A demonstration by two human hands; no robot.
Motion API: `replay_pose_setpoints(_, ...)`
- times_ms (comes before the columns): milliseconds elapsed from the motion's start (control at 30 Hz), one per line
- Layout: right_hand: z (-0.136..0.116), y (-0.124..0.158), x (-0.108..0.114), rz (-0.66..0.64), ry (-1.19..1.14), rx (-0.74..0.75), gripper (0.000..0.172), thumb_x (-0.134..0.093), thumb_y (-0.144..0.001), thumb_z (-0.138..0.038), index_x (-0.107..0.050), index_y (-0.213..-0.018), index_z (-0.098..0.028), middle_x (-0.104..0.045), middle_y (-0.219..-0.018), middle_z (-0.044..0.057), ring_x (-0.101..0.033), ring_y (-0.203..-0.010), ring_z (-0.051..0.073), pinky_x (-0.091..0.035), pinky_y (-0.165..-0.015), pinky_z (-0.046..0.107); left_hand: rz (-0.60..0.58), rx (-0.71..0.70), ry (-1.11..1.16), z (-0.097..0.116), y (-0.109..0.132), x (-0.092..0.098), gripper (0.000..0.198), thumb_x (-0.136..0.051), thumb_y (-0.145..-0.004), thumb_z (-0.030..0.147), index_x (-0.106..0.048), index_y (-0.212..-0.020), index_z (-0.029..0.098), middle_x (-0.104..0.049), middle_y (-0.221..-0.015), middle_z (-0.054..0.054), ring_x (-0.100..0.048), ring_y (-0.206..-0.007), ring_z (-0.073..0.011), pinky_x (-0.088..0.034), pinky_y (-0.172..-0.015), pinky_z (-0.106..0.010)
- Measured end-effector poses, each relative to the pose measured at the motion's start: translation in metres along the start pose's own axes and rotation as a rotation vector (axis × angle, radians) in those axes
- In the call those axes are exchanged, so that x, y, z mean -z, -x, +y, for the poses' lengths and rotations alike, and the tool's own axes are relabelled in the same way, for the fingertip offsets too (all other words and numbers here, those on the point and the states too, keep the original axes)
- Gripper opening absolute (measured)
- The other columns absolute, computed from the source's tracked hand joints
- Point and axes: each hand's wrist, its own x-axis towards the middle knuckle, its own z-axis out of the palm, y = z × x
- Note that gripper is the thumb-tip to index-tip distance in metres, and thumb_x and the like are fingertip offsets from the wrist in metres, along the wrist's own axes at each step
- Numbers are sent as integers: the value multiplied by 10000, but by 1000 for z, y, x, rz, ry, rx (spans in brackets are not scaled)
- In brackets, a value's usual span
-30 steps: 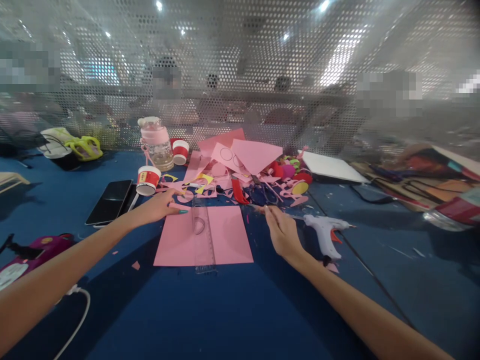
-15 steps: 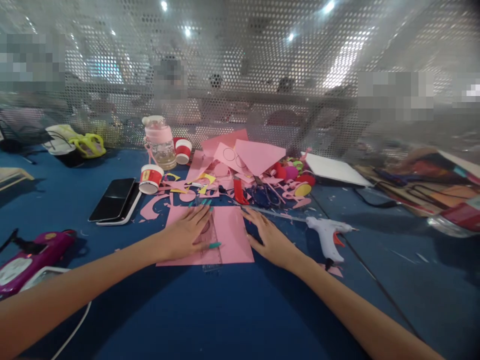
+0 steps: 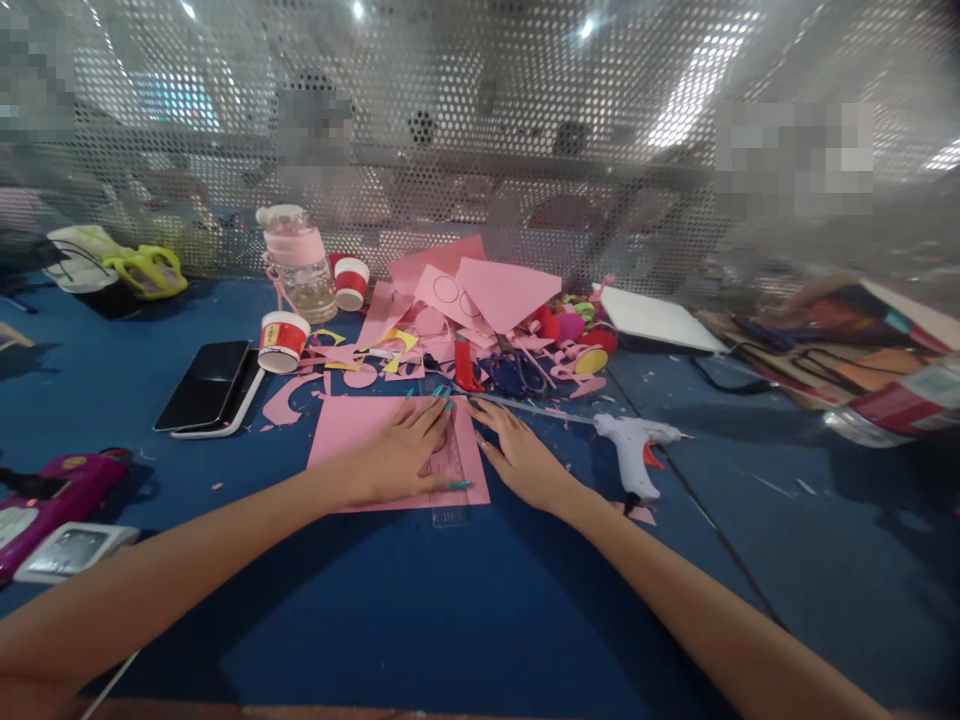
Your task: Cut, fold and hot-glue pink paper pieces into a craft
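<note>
A pink paper sheet point(image 3: 352, 425) lies flat on the blue table point(image 3: 465, 610) in front of me. A clear plastic ruler point(image 3: 450, 515) lies along the sheet's right part, its near end sticking out past the paper. My left hand point(image 3: 405, 455) rests flat on the ruler and paper, fingers stretched out. My right hand point(image 3: 517, 455) lies flat at the sheet's right edge, fingers spread, holding nothing.
Behind the sheet sits a heap of pink paper scraps point(image 3: 465, 310) with scissors point(image 3: 521, 370). A white glue gun point(image 3: 637, 445) lies to the right, its cord trailing. Two phones point(image 3: 206, 385), red paper cups point(image 3: 283, 340), a pink bottle point(image 3: 300, 265) stand left. A perforated metal screen point(image 3: 480, 150) closes the back.
My left hand came from the scraps onto the ruler and sheet and pressed flat. My right hand drew in from near the glue gun to the sheet's right edge. The view shifted slightly.
</note>
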Motion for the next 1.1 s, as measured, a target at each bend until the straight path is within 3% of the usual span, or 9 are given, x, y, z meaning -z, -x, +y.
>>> replay_pose_setpoints(233, 0, -1, -2, 19, 16, -13, 501, -339, -885, -182, -312, -1385, -178, -431, -1397, 100, -369, -1297, 241, -311, -1069, 484, 91, 27, 13, 8, -8, -14, 872, -211, -833, 686, -146, -1434, 57, -131, -1505, -168, -68, -1398, -275, -24, -1106, -490)
replay_pose_setpoints(533, 1, 1, 0, 51, -68, -43, 479, -347, -887, -187, -326, -1364, -162, -410, -1407, 114, -357, -1306, 203, -314, -1082, 431, 73, 32, -5, 3, -2, -9, 875, -200, -815, 714, -63, -1453, 132, -84, -1523, -100, -27, -1391, -324, -27, -1092, -533)
replay_pose_setpoints(700, 5, 1, 0, 90, -140, -93, 497, -366, -885, -220, -280, -1374, -191, -437, -1384, 132, -376, -1298, 221, -316, -1069, 476, 48, 107, -37, 4, 5, -4, 903, -197, -798, 733, -190, -1438, 96, -153, -1500, -163, -59, -1366, -411, -51, -1041, -631)
replay_pose_setpoints(800, 6, 0, 0, 107, -148, -124, 476, -389, -880, -246, -317, -1346, -180, -441, -1374, 151, -395, -1285, 236, -321, -1066, 481, 29, 163, -71, -10, 13, -1, 839, -247, -817, 697, -302, -1407, 103, -226, -1473, -194, -104, -1349, -449, -60, -994, -694)
replay_pose_setpoints(900, 5, 0, 1, 115, -147, -94, 468, -380, -883, -236, -315, -1345, -191, -452, -1364, 146, -396, -1284, 235, -324, -1064, 490, 54, 228, -160, -34, 24, 10, 571, -319, -880, 483, -482, -1302, 134, -342, -1426, -198, -161, -1339, -449, -16, -976, -715)
replay_pose_setpoints(967, 5, 0, 2, 113, -132, -78, 466, -375, -885, -234, -319, -1345, -187, -447, -1365, 149, -395, -1285, 236, -325, -1064, 489, 136, 307, -245, -46, 29, 24, 477, -336, -872, 350, -543, -1229, 111, -407, -1376, -228, -197, -1323, -461, -3, -971, -716)
replay_pose_setpoints(1033, 4, 0, 3, 98, -106, -79, 459, -373, -889, -244, -335, -1342, -182, -434, -1372, 152, -396, -1285, 238, -329, -1064, 482, 245, 358, -264, -49, 29, 41, 477, -325, -874, 315, -519, -1225, 56, -423, -1337, -272, -253, -1285, -484, -87, -964, -708)
replay_pose_setpoints(1100, 4, 0, 4, 90, -78, -81, 455, -373, -890, -251, -350, -1339, -182, -431, -1374, 150, -393, -1287, 241, -327, -1066, 485, 267, 268, -162, -45, 23, 52, 502, -319, -899, 369, -457, -1259, 47, -455, -1294, -266, -371, -1227, -427, -272, -966, -596)
